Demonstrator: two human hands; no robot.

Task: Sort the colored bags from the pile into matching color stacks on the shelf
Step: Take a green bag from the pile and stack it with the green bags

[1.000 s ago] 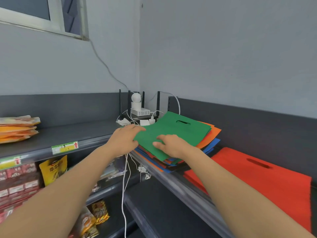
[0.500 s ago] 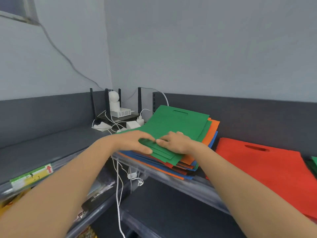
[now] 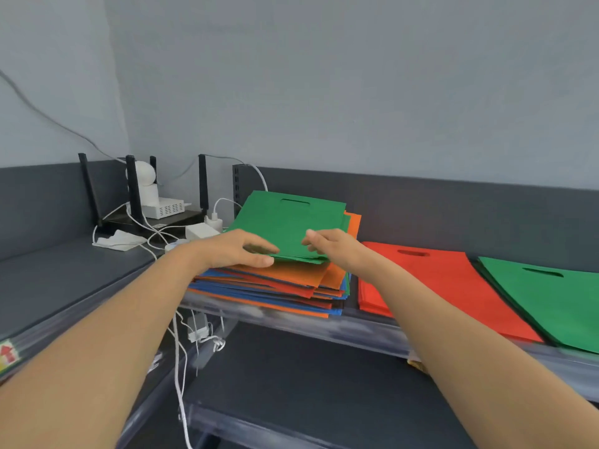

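Observation:
A mixed pile of orange, blue and red bags (image 3: 278, 286) lies on the dark shelf (image 3: 324, 322), topped by green bags (image 3: 288, 222) whose near edge is raised. My left hand (image 3: 233, 251) pinches that near edge at the left, thumb under and fingers on top. My right hand (image 3: 330, 244) grips the same edge at the right. To the right lies a red stack (image 3: 434, 286), and beyond it a green stack (image 3: 547, 299).
A router with black antennas (image 3: 136, 196), a white camera (image 3: 144, 176), adapters and white cables (image 3: 181, 345) crowd the shelf corner at the left. A lower dark shelf (image 3: 308, 384) runs beneath. The grey back panel (image 3: 453, 215) stands behind the stacks.
The view has swung right, bringing the green stack into sight. Both hands have lifted the green bags' near edge off the pile, uncovering an orange bag.

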